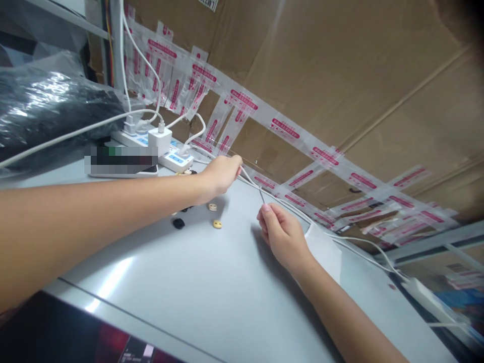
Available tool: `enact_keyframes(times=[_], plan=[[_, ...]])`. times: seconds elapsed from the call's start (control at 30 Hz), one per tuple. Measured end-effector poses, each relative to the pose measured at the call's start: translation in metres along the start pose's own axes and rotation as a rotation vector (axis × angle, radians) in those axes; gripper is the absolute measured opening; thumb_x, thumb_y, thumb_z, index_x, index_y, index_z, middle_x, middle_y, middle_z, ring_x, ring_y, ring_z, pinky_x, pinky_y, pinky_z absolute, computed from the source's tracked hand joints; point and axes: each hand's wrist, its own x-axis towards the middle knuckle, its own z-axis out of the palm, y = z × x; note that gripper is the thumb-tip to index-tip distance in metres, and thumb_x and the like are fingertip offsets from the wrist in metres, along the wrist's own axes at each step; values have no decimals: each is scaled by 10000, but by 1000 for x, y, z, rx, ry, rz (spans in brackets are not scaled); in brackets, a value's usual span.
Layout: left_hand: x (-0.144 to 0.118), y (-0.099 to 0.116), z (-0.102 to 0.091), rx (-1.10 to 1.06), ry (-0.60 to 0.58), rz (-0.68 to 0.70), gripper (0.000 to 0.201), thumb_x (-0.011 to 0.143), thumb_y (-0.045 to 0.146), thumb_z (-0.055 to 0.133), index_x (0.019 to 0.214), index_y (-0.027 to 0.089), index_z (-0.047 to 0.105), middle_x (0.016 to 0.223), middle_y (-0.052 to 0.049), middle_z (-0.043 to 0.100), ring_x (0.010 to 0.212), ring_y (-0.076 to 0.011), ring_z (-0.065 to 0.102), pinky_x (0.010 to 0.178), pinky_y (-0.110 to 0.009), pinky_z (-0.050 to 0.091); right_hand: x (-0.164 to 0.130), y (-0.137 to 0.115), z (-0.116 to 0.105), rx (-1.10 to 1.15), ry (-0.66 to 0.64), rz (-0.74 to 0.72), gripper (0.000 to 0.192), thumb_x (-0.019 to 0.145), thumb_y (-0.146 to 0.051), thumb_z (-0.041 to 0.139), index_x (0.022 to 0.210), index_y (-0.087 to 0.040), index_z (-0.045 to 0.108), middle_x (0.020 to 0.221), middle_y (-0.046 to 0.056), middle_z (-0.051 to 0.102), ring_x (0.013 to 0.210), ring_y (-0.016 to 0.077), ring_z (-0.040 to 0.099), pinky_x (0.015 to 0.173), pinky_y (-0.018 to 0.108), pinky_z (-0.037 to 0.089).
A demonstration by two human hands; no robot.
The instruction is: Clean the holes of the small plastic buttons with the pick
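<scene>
My left hand is closed, its fingers curled around one end of a thin cord. The cord runs taut and slanting down to my right hand, which pinches its other end between thumb and fingers. It looks white near the left hand and dark grey near the right; whether it is one piece or two joined I cannot tell. Under my left forearm lie small button-like pieces with two holes: a yellow piece, a beige piece and a black piece. Others are partly hidden by the forearm.
White power strips with a plugged-in white adapter and cables stand behind my left arm. A phone-like object, blurred out, lies beside them. Taped cardboard rises behind the grey table. A plastic-wrapped black bundle sits left.
</scene>
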Motion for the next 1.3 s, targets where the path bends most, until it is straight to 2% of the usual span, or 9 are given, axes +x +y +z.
enact_keyframes(times=[0.1,0.2,0.3,0.5,0.6,0.67,0.77,1.0,1.3], plan=[[-8,12,6,-116,188,43,321,841,271,440,547,216,323,471,51,262,424,-87,225,443,-265,185,0,1,1,40,-4,16,455,967,-614,428,732,-234,515,539,-47,400,468,129,346,444,255,277],[-16,20,10,-202,79,91,376,850,224,446,521,208,264,467,59,208,423,-68,189,439,-243,172,0,2,2,68,-12,29,454,964,-614,440,727,-232,504,542,-49,397,461,122,337,433,252,270],[-17,17,10,-205,-36,71,393,879,255,430,528,209,257,481,59,202,415,-67,176,421,-239,150,0,1,2,103,-14,46,453,958,-618,451,727,-231,498,544,-51,395,455,115,333,424,248,265],[-2,-3,3,-127,-131,-54,166,811,239,474,662,187,525,639,27,402,478,-88,340,418,-221,272,-1,-5,3,201,-62,128,437,951,-610,468,746,-226,497,539,-65,373,431,98,297,398,235,220],[1,-6,1,-79,-235,-30,152,807,213,549,837,173,693,809,-13,555,626,-101,495,540,-220,417,-1,-8,2,231,-76,141,431,950,-598,486,737,-223,488,546,-67,370,438,92,298,401,227,222],[0,-7,1,-56,-295,-22,195,817,227,616,972,182,725,892,-24,618,709,-107,556,659,-232,475,-1,-9,1,228,-82,140,435,950,-598,489,729,-223,486,546,-67,372,440,91,300,405,226,231],[-1,-6,-1,-46,-316,-1,271,805,263,714,1063,181,719,935,-36,686,778,-114,606,774,-251,500,-1,-9,-1,184,-73,117,436,948,-600,480,724,-227,487,540,-62,388,444,100,313,411,231,250],[-3,-5,-3,-134,-355,1,265,811,214,756,1065,145,732,957,-60,759,936,-141,704,953,-287,519,-1,-11,-2,191,-82,122,425,936,-590,498,742,-213,531,549,-66,377,445,90,311,409,224,252],[-3,-3,-5,-71,-337,9,256,829,202,745,1080,153,730,964,-56,778,945,-148,728,971,-288,526,-2,-28,-4,362,-142,246,383,866,-554,549,753,-188,558,531,-88,399,337,44,295,322,188,181]])
